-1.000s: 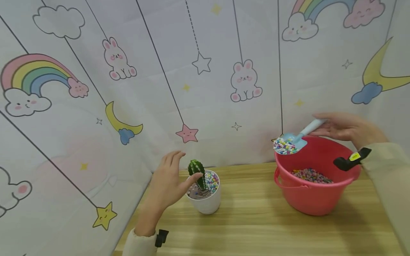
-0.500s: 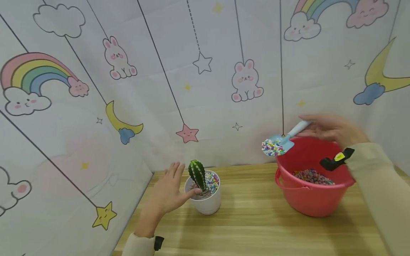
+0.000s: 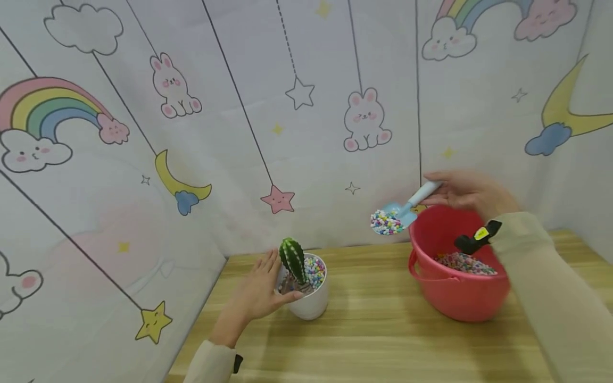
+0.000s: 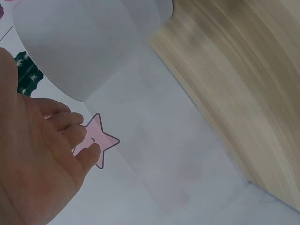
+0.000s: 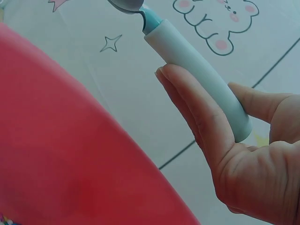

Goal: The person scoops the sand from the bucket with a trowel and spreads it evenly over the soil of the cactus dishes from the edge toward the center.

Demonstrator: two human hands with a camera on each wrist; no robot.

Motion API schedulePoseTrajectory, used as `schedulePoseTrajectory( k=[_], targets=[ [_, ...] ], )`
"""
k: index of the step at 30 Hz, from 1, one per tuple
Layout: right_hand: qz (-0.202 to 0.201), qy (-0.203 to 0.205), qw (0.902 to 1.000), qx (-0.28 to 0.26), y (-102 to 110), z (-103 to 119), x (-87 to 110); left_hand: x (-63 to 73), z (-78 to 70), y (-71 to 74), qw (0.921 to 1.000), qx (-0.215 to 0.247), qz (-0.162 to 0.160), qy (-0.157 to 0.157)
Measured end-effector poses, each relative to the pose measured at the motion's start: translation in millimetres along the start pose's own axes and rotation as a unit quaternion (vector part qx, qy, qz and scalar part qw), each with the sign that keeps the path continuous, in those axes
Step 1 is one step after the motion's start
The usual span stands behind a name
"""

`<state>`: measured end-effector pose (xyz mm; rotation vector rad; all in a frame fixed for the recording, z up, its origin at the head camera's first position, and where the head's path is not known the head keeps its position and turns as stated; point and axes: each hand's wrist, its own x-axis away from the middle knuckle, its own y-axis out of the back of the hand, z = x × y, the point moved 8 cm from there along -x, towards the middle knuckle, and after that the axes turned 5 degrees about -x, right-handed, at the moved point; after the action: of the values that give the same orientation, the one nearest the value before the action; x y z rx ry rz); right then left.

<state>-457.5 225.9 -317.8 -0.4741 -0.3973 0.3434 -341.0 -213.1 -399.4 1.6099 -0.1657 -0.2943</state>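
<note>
A small toy shovel (image 3: 408,207) with a pale blue blade and white handle carries a heap of multicoloured beads (image 3: 386,222). My right hand (image 3: 466,192) grips its handle, thumb on one side and fingers on the other in the right wrist view. The blade hangs just left of the red bucket's rim. To the left, a white pot (image 3: 313,304) holds a green cactus (image 3: 292,260), with coloured beads over part of its brown surface. My left hand (image 3: 256,291) spreads around the pot's left side, thumb at the front rim; whether it touches is unclear.
The red bucket (image 3: 462,298) stands on the right of the wooden table (image 3: 364,340), more beads (image 3: 466,263) inside and its handle hanging down. A white cloth (image 3: 230,133) printed with rabbits, stars and rainbows rises behind and at the left.
My right hand has carried the loaded shovel leftward, from over the bucket's left rim to beyond it. My left hand has lowered beside the pot, its thumb dropping from before the cactus to the rim.
</note>
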Motion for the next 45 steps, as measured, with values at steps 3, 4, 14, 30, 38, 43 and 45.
schedulePoseTrajectory(
  k=[3, 4, 14, 30, 38, 43, 45],
  targets=[
    [0.004, -0.001, 1.0000, -0.003, -8, -4, -3.2, 0.5, 1.4, -1.6, 1.0000, 0.006, 0.006, 0.002],
    [0.006, 0.000, 1.0000, -0.001, -10, -5, -4.1, 0.4, 1.5, -2.0, 1.0000, 0.009, 0.004, -0.002],
    [0.018, -0.030, 0.9993, -0.011, -38, -23, -16.2, -3.6, 11.6, -13.3, 0.9993, 0.028, 0.014, -0.021],
    [0.011, -0.034, 0.9992, 0.015, -76, -47, -42.6, -7.3, 15.6, -23.1, 0.9979, 0.057, 0.019, -0.023],
    [-0.015, -0.044, 0.9985, 0.029, -90, -61, -56.8, -4.3, 17.9, -29.0, 0.9973, 0.066, 0.025, -0.022],
    [-0.025, -0.046, 0.9984, 0.023, -97, -68, -64.2, -4.3, 17.4, -30.0, 0.9970, 0.071, 0.021, -0.022],
    [-0.029, -0.048, 0.9982, 0.021, -99, -71, -67.3, -3.9, 17.9, -30.6, 0.9969, 0.073, 0.024, -0.018]
  ],
)
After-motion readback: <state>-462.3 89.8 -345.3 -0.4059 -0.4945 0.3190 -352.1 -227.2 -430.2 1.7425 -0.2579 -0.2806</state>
